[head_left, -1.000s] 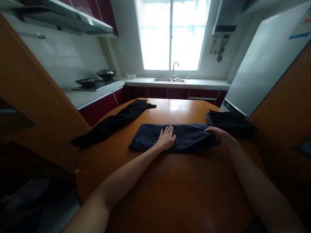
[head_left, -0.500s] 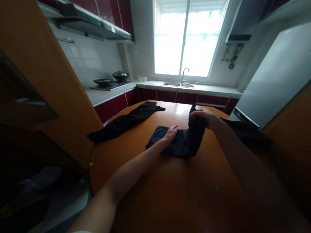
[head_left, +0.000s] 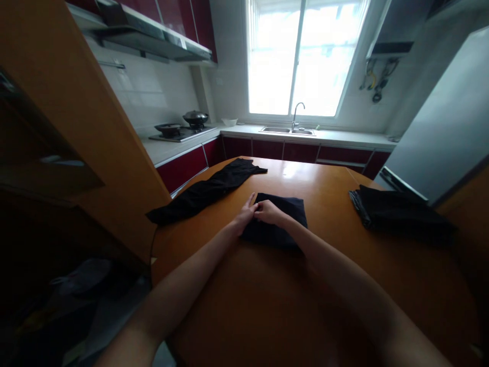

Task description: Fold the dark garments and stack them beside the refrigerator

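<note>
A dark navy garment, folded into a compact rectangle, lies flat on the wooden table in front of me. At its left edge rests my left hand, fingers stretched out and pointing away from me. My right hand has crossed over the cloth to that same edge. Its fingers are closed on the cloth beside my left hand, and the two hands touch or nearly touch. The folds under my hands are partly hidden, so the garment's exact kind cannot be made out.
On the round-edged table, a long black garment is laid out at the left. A stack of folded dark cloth sits at the right. Beyond are a counter with a sink, a stove with pans and a fridge.
My right hand has brought the garment's raised right end over to the left and down, making the bundle smaller. My left hand has shifted to its left edge. The view has turned slightly.
</note>
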Demonstrator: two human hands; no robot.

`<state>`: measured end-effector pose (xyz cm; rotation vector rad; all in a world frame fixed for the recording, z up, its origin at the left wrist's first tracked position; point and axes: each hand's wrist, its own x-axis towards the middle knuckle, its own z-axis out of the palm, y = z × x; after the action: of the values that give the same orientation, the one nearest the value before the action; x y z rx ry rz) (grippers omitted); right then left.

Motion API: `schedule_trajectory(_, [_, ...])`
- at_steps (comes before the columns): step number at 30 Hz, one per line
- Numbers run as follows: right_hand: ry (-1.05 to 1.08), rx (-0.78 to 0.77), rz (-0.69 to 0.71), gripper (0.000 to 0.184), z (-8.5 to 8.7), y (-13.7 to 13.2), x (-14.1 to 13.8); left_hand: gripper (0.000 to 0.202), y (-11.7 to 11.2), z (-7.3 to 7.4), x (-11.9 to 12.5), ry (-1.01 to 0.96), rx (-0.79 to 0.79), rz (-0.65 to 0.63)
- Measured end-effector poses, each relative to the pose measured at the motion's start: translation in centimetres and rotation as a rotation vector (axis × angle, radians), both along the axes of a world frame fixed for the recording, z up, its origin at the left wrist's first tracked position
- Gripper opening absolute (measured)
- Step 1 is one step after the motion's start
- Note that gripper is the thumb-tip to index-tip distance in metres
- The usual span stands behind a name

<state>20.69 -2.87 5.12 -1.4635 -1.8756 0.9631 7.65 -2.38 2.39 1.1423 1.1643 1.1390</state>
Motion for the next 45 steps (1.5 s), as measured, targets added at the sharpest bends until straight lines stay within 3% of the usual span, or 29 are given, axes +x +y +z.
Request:
schedule_trajectory(3, [0.090,0.097,-0.031,0.022,0.4,0.8,4.0,0.063,-0.2,-0.5,0.0,0.043,0.057,-0.115])
schedule_trajectory(6, [0.100,0.356,-0.291,0.025,0.3,2.1,9.6,0.052,-0.4,-0.7,-0.1,0.109,0.043,-0.161])
schedule_trajectory(8, [0.113,0.362,-0.389,0.025,-0.5,2.8,12.6,0.044,-0.5,-0.7,-0.1,0.155,0.012,-0.117])
schedule_trajectory(11, [0.149,0.294,-0.389,0.032,-2.2,3.1,14.9,0.046,-0.6,-0.4,-0.2,0.082,-0.081,-0.081])
schedule_trajectory(15, [0.201,0.223,-0.329,0.046,-3.7,2.9,15.0,0.050,-0.5,0.2,-0.7,-0.068,-0.180,-0.082])
schedule_trajectory(22, [0.145,0.197,-0.338,0.024,-3.8,3.6,14.2,0.047,-0.4,0.4,-1.8,-0.071,-0.256,-0.114])
schedule_trajectory(24, [0.134,0.190,-0.347,0.023,-3.8,3.7,14.1,0.043,0.1,0.7,-2.6,0.049,-0.184,-0.112])
schedule_trajectory(27, [0.123,0.187,-0.348,0.023,-4.0,3.8,14.0,0.042,1.1,1.9,-3.2,0.256,0.008,-0.010])
schedule_trajectory(29, [0.113,0.189,-0.355,0.023,-4.2,3.9,13.9,0.041,1.6,2.9,-2.4,0.367,0.193,0.024])
schedule_trajectory(31, [0.097,0.193,-0.370,0.024,-4.4,4.0,13.7,0.039,1.3,3.4,-0.2,0.508,0.419,-0.085])
schedule_trajectory(33, [0.071,0.202,-0.392,0.024,-4.6,4.0,13.6,0.041,0.4,3.1,3.0,0.651,0.609,-0.278])
schedule_trajectory(35, [0.041,0.212,-0.414,0.022,-4.7,4.1,13.6,0.047,-0.7,2.3,6.3,0.724,0.673,-0.429])
schedule_trajectory(38, [0.001,0.222,-0.439,0.020,-5.0,4.1,13.6,0.057,-1.6,0.8,9.2,0.808,0.673,-0.508])
schedule_trajectory(41, [-0.024,0.223,-0.448,0.022,-5.4,4.4,13.8,0.067,-1.0,-0.5,8.6,0.890,0.590,-0.497])
schedule_trajectory(45, [-0.035,0.212,-0.447,0.025,-5.7,4.6,13.9,0.072,0.4,-1.2,4.6,0.938,0.478,-0.420])
